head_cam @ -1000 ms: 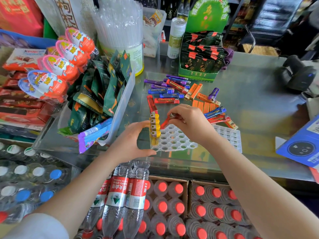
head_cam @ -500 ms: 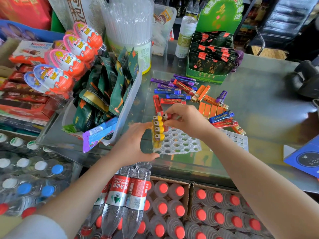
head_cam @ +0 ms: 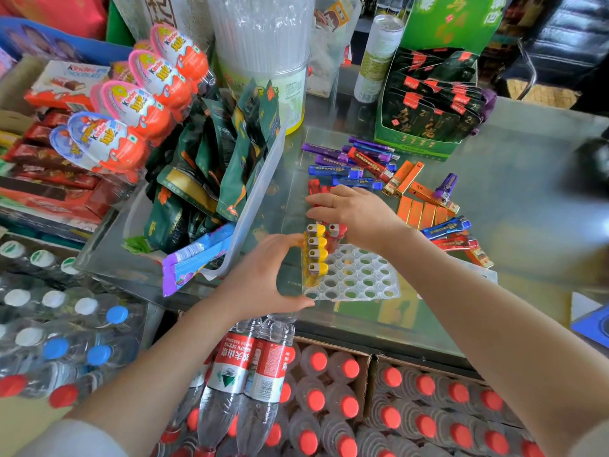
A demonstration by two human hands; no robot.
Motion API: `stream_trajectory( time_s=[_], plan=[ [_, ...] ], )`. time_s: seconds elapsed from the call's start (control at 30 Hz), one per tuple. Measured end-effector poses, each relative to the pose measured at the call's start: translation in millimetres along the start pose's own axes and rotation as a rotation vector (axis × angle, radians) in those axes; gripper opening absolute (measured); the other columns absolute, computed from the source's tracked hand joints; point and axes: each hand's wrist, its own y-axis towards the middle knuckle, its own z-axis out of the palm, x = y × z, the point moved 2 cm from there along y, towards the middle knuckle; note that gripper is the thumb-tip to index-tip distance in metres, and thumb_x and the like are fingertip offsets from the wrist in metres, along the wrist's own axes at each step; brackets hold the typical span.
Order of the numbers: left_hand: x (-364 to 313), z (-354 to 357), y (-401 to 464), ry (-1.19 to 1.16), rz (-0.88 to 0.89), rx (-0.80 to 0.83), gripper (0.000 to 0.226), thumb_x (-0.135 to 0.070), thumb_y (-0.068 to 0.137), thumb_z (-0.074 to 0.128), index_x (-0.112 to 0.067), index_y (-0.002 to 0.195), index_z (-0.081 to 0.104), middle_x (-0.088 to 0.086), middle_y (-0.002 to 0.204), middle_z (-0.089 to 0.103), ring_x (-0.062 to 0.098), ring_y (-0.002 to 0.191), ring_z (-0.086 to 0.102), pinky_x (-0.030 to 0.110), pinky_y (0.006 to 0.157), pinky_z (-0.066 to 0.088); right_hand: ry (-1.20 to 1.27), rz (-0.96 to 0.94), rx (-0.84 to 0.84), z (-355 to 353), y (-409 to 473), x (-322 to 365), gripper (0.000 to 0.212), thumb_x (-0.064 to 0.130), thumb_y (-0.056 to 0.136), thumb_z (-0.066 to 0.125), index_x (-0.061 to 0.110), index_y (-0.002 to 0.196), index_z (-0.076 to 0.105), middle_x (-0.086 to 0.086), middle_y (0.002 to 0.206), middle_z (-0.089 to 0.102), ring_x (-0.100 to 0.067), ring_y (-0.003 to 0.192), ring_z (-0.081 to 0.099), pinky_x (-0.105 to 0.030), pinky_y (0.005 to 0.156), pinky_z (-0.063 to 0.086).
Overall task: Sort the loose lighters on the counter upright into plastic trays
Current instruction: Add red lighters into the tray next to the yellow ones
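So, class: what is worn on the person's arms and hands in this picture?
Both forearms are bare. The right hand wears a thin gold-coloured ring on one finger. The left hand shows no jewellery. A pale sleeve edge shows at the left arm's bottom corner.

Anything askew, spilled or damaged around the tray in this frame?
Nothing looks damaged or spilled. The yellow lighters stand upright in the tray; the loose lighters just lie scattered flat on the counter, still unsorted.

Bare desk lies open to the right, while the snack bin walls the tray's left and loose lighters crowd behind it.
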Motion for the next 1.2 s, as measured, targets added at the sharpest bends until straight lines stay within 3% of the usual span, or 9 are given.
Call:
stream_trajectory(
  time_s=[0.17, 0.23, 0.33, 0.43, 0.53, 0.67, 0.87, 1.07, 1.2],
  plan=[
    [3, 0, 0, 0.009, -0.012, 0.018, 0.084, -0.048, 0.057, 0.076, -0.025, 0.128, 0.037, -0.023, 0.115, 0.035, -0.013, 0.109, 0.028, -0.005, 0.088, 0.014, 0.042, -0.064, -0.121, -2, -15, -1, 0.038, -0.007, 0.081, 0.054, 0.009, 0.115, 0.059, -0.008, 0.122, 0.060, -0.029, 0.104, 0.054, -0.042, 0.088, 0.046],
    [3, 0, 0, 0.021, -0.021, 0.015, 0.086, -0.047, 0.057, 0.077, -0.023, 0.129, 0.038, -0.023, 0.114, 0.034, -0.015, 0.107, 0.026, -0.007, 0.086, 0.013, 0.246, 0.087, -0.343, -5, -28, -2, 0.025, 0.001, 0.085, 0.056, 0.004, 0.109, 0.062, -0.013, 0.115, 0.061, -0.026, 0.100, 0.056, -0.033, 0.088, 0.047],
    [3, 1, 0, 0.023, -0.032, 0.016, 0.085, -0.047, 0.058, 0.077, -0.023, 0.129, 0.037, -0.027, 0.113, 0.033, -0.016, 0.106, 0.025, -0.008, 0.085, 0.013, 0.712, 0.421, -0.679, -10, -56, -1, 0.019, 0.005, 0.087, 0.055, 0.018, 0.099, 0.063, 0.003, 0.096, 0.060, -0.001, 0.090, 0.053, -0.008, 0.080, 0.040],
    [1, 1, 1, 0.029, -0.031, 0.020, 0.085, -0.045, 0.059, 0.079, -0.023, 0.130, 0.038, -0.021, 0.117, 0.036, -0.013, 0.108, 0.027, -0.006, 0.086, 0.013, 1.104, 0.546, -0.752, -6, -80, 10, 0.037, 0.001, 0.085, 0.057, 0.037, 0.095, 0.058, 0.015, 0.075, 0.061, 0.002, 0.070, 0.057, -0.012, 0.069, 0.046],
    [1, 1, -1, 0.054, -0.030, 0.002, 0.084, -0.045, 0.059, 0.079, -0.023, 0.129, 0.039, -0.018, 0.118, 0.036, -0.012, 0.106, 0.028, -0.003, 0.087, 0.016, 1.209, 0.518, -0.737, -1, -89, 26, 0.037, 0.000, 0.082, 0.061, 0.034, 0.093, 0.057, 0.004, 0.071, 0.058, -0.005, 0.066, 0.056, -0.017, 0.065, 0.048],
    [2, 3, -2, 0.069, -0.064, -0.008, 0.086, -0.050, 0.057, 0.077, -0.026, 0.130, 0.037, -0.019, 0.118, 0.035, -0.010, 0.108, 0.030, 0.014, 0.091, 0.026, 1.221, 0.557, -0.694, 1, -85, 36, 0.032, 0.007, 0.079, 0.067, 0.038, 0.084, 0.059, 0.012, 0.074, 0.064, -0.008, 0.073, 0.060, -0.021, 0.071, 0.050],
    [2, 3, -2, 0.071, -0.057, -0.017, 0.086, -0.055, 0.057, 0.074, -0.027, 0.129, 0.037, -0.019, 0.118, 0.035, -0.009, 0.108, 0.031, 0.019, 0.092, 0.028, 1.160, 0.580, -0.645, 2, -76, 45, 0.027, 0.010, 0.080, 0.067, 0.035, 0.081, 0.056, 0.015, 0.073, 0.067, -0.001, 0.072, 0.063, -0.012, 0.067, 0.048],
    [-1, 3, -2, 0.038, -0.028, -0.027, 0.081, -0.046, 0.059, 0.077, -0.025, 0.128, 0.039, -0.018, 0.118, 0.038, -0.009, 0.110, 0.031, 0.015, 0.093, 0.028, 0.986, 0.563, -0.635, -3, -74, 50, 0.022, 0.012, 0.080, 0.067, 0.028, 0.090, 0.056, 0.012, 0.080, 0.065, -0.006, 0.077, 0.063, -0.017, 0.071, 0.051],
    [-2, 2, -2, 0.012, -0.027, -0.017, 0.080, -0.043, 0.060, 0.077, -0.026, 0.128, 0.039, -0.015, 0.120, 0.040, -0.007, 0.112, 0.033, -0.001, 0.088, 0.019, 0.834, 0.535, -0.616, -5, -73, 53, 0.014, 0.010, 0.078, 0.069, 0.016, 0.089, 0.064, 0.014, 0.076, 0.062, 0.006, 0.069, 0.058, -0.007, 0.065, 0.045]
  ],
)
